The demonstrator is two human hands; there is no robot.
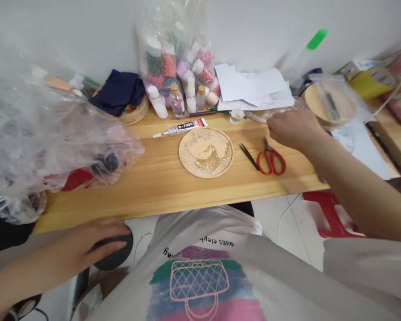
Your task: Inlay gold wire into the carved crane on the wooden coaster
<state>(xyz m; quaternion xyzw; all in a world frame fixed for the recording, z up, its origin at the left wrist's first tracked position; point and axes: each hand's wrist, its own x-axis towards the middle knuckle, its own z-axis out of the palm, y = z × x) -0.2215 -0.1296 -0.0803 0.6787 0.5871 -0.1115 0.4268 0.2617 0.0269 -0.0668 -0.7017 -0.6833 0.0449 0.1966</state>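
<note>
My right hand [292,128] reaches across the table's right side, knuckles up and fingers curled down. A pale slender object [255,117] runs to its fingertips; whatever the fingers grip is hidden. Just below lie red-handled scissors [270,161] and black tweezers [249,157]. Left of these is a round wooden disc [206,153] bearing a gold bird design, with a B-7000 glue tube [185,127] behind it. Below the table edge, my left hand [98,238] rests with fingers stretched over a dark rounded surface [116,252], holding nothing.
Clear plastic bags [53,142] bulge over the table's left end. Small bottles [177,100] and a bag of coloured jars [178,62] stand along the wall. White papers [250,87] lean beside them. A red stool [330,214] is on the floor at right.
</note>
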